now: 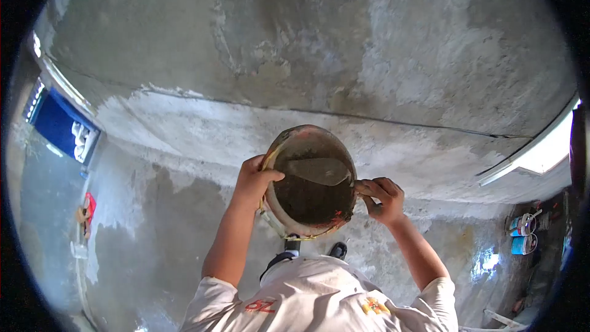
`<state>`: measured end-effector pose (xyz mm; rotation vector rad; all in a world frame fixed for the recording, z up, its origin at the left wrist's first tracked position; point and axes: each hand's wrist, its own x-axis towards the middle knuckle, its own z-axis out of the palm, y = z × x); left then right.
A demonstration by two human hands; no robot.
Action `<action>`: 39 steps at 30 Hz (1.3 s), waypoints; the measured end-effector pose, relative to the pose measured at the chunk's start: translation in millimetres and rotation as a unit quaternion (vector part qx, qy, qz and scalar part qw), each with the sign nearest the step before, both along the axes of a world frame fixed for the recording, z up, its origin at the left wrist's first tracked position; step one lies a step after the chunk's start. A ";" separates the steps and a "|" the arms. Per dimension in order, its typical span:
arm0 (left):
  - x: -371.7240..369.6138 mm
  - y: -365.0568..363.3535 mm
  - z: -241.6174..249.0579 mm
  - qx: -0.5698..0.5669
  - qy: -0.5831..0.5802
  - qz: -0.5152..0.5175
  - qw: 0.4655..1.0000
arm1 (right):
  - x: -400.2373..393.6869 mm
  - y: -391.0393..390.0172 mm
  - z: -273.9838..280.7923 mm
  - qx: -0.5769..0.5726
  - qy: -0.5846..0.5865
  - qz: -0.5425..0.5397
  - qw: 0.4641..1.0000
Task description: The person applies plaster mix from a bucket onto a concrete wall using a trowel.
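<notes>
A round bucket (pixel 314 141) with a stained rim is held up in front of my body, its mouth facing me. My left hand (pixel 252 183) is closed on its left rim, the thumb hooked over the edge. Inside, dark grey wet-looking mortar (pixel 313 203) covers the bottom. The pale blade of a trowel (pixel 319 171) lies across the bucket's mouth. At the right rim my right hand (pixel 383 199) is wrapped round the trowel's handle, which is mostly hidden by the fingers.
A grey, patchy plastered wall (pixel 295 37) rises ahead, with a dark cable (pixel 369 120) running along it. Two paint buckets (pixel 523 235) stand at the right. Red material (pixel 90 206) lies at the left, near a blue panel (pixel 61 123).
</notes>
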<state>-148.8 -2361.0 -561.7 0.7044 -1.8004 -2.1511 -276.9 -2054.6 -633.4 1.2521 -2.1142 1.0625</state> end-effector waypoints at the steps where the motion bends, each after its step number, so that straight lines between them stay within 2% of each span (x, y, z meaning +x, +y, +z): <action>1: -1.4 2.0 7.7 0.006 0.014 0.008 1.000 | -5.5 4.7 6.6 -0.014 0.013 -0.008 1.000; 6: -15.0 4.1 20.2 0.026 0.073 -0.002 0.997 | -27.1 33.6 42.9 -0.031 0.082 -0.084 0.993; 10: -31.1 7.2 29.7 0.022 0.104 0.014 0.994 | -48.0 47.8 94.2 -0.077 0.099 -0.090 0.988; 12: -36.6 9.6 37.4 0.033 0.125 0.006 0.992 | -59.9 52.6 124.2 -0.123 0.055 -0.056 0.989; 13: -37.2 10.7 42.3 0.048 0.122 0.014 0.991 | -67.7 58.9 148.9 -0.085 0.062 -0.071 0.992; 15: -39.6 11.7 43.7 0.057 0.127 0.012 0.990 | -92.7 60.1 193.2 -0.136 0.100 -0.032 0.985; 17: -41.2 11.9 39.7 0.053 0.099 0.023 0.993 | -93.7 58.6 252.4 -0.139 0.053 -0.100 0.984; 19: -34.2 18.8 42.4 0.057 0.117 0.011 0.991 | -123.0 50.3 300.3 -0.207 0.123 -0.056 0.969; 21: -31.9 18.4 37.6 0.062 0.134 0.000 0.989 | -143.9 46.4 338.8 -0.248 0.026 -0.052 0.967; 22: -32.3 16.2 32.5 0.055 0.108 0.006 0.993 | -152.4 42.8 356.4 -0.252 0.034 -0.054 0.966; 24: -30.4 10.1 18.0 0.044 0.087 0.010 0.995 | -166.9 33.9 383.1 -0.284 -0.076 -0.016 0.956; 25: -28.9 6.9 9.4 0.058 0.082 0.001 0.995 | -174.7 30.9 390.1 -0.286 -0.070 -0.016 0.955; 26: -30.3 3.7 3.2 0.072 0.075 -0.008 0.995 | -183.6 29.0 394.9 -0.297 -0.120 -0.018 0.947; 27: -33.1 0.2 2.4 -0.021 -0.006 0.010 1.000 | -193.2 27.4 396.4 -0.305 -0.170 -0.019 0.937; 30: -23.1 -0.7 -11.4 -0.002 0.028 0.019 0.999 | -226.3 34.1 361.6 -0.346 -0.223 0.007 0.911; 35: -3.2 0.6 -6.6 0.015 0.039 0.037 0.998 | -197.0 50.9 299.6 -0.358 -0.289 0.031 0.887; 37: -4.4 -6.8 -15.3 0.012 0.067 0.049 0.996 | -188.9 52.8 309.9 -0.358 -0.301 0.039 0.883; 39: -4.2 -9.3 -18.7 -0.004 0.052 0.053 0.997 | -188.3 48.4 328.5 -0.400 -0.273 0.104 0.869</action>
